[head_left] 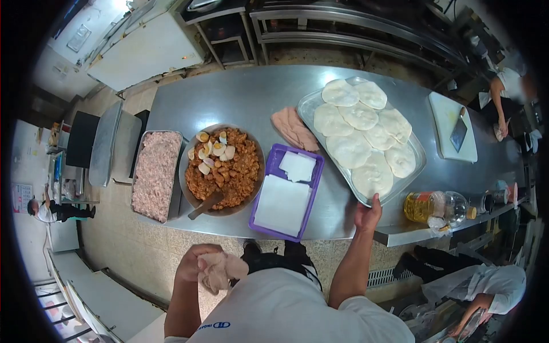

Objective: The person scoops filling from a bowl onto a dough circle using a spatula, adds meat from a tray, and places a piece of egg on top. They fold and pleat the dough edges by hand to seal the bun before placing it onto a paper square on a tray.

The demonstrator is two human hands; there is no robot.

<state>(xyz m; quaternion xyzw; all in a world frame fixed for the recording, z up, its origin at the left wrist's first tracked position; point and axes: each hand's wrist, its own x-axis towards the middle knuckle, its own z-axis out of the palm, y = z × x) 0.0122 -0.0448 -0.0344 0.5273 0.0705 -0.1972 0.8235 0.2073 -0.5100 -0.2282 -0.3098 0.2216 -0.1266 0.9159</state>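
My left hand is closed around a crumpled beige-pink cloth, held in front of my body below the table's near edge. My right hand grips the near corner of a metal tray, its thumb on the rim. Several flat, pale dough rounds lie overlapping on this tray, which sits at an angle on the steel table. Left of the tray are a folded pink cloth and a purple tray with white paper sheets.
A round pan of brown filling with egg pieces and a wooden spoon stands beside a pan of raw minced meat. Rightward are a white cutting board with a cleaver and oil bottles. Other people work nearby.
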